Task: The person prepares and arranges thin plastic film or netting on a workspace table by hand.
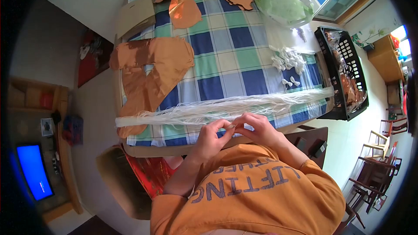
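My left hand [213, 137] and my right hand [257, 127] meet fingertip to fingertip at the near edge of the table. Both are closed in a pinch. Whatever lies between the fingertips is too small to make out. Just beyond them a long bundle of white threads [196, 109] stretches across the table from left to right. Small white knotted thread hanks [289, 59] lie heaped at the right, with a few smaller white pieces [291, 81] in front of them.
A checked cloth [220, 63] covers the table. Copper-coloured sheets [161, 72] lie at the left, with more cut pieces [185, 11] farther back. A clear plastic bag [285, 4] sits at the back right. A black crate [348, 69] holding wrapped items stands beside the table's right edge.
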`<move>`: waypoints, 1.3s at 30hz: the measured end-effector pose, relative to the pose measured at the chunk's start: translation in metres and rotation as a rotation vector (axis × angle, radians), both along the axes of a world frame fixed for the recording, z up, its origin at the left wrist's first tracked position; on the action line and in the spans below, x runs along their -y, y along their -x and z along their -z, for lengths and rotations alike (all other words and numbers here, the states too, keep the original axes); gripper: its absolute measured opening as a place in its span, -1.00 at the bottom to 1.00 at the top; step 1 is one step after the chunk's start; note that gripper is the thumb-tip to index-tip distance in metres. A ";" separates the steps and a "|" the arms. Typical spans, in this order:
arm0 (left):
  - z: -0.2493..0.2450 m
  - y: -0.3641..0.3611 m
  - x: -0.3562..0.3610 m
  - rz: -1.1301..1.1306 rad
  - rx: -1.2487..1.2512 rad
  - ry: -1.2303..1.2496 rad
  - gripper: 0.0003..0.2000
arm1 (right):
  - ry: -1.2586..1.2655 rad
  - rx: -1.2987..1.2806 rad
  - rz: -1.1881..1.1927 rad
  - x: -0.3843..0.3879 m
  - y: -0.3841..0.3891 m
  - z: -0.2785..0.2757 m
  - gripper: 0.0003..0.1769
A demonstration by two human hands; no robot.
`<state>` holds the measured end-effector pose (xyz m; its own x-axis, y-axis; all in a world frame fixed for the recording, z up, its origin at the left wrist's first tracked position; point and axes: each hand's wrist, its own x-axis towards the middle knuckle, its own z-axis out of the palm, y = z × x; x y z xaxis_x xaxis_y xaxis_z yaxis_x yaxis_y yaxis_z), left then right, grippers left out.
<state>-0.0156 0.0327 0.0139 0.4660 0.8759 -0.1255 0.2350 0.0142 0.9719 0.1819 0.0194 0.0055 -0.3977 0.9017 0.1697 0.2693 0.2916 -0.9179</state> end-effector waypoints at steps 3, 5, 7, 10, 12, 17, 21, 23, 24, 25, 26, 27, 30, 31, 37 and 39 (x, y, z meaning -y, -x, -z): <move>0.002 0.001 -0.001 0.005 0.019 0.049 -0.90 | -0.097 0.010 -0.002 -0.003 0.000 0.004 -0.81; 0.004 0.001 -0.001 0.000 0.024 0.086 -0.90 | -0.158 0.016 0.002 -0.004 -0.001 0.004 -0.85; 0.010 0.002 0.001 -0.071 0.163 0.100 -0.90 | -0.206 0.005 0.022 -0.005 0.000 0.003 -0.87; 0.020 0.001 -0.005 -0.281 0.329 0.008 -0.86 | -0.287 0.017 0.054 -0.003 -0.002 0.006 -0.87; 0.028 0.004 -0.012 -0.271 0.509 0.302 -0.83 | -0.360 0.021 0.041 -0.004 -0.003 0.007 -0.87; 0.047 0.006 -0.007 -0.010 0.786 1.000 -0.80 | -0.317 0.021 0.055 -0.005 -0.005 0.005 -0.89; 0.027 -0.006 0.002 -0.151 0.215 -0.064 -0.89 | -0.016 0.007 0.189 0.000 -0.006 0.008 -0.88; 0.026 -0.008 0.004 -0.239 -0.008 -0.407 -0.88 | 0.032 0.049 0.175 0.000 -0.006 0.009 -0.88; 0.030 -0.006 0.003 -0.252 0.005 -0.295 -0.88 | -0.005 0.094 0.124 0.000 -0.010 0.006 -0.88; 0.034 -0.003 0.001 -0.262 0.019 -0.182 -0.88 | -0.042 0.140 0.076 -0.001 -0.012 0.002 -0.88; 0.036 -0.002 0.000 -0.269 0.034 -0.068 -0.88 | -0.109 0.153 0.051 -0.002 -0.012 -0.003 -0.88; 0.036 -0.002 0.001 -0.198 0.066 0.023 -0.90 | -0.175 0.167 0.029 -0.002 -0.012 -0.011 -0.89; 0.028 -0.003 0.005 -0.025 0.196 0.278 -0.92 | -0.137 0.069 0.135 -0.010 -0.008 -0.015 -0.89; 0.026 -0.003 0.007 0.006 0.263 0.358 -0.92 | -0.082 0.012 0.197 -0.013 -0.007 -0.012 -0.88; 0.036 -0.011 0.003 -0.285 0.409 0.301 -0.93 | -0.156 0.229 0.038 -0.001 0.008 0.020 -0.85; 0.041 -0.010 0.001 -0.295 0.274 0.220 -0.94 | -0.193 0.288 0.001 0.002 0.007 0.003 -0.86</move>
<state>-0.0052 0.0320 -0.0275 0.2422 0.9426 -0.2301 -0.0751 0.2546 0.9641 0.1753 0.0176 0.0027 -0.4532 0.8643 0.2181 0.5099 0.4520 -0.7319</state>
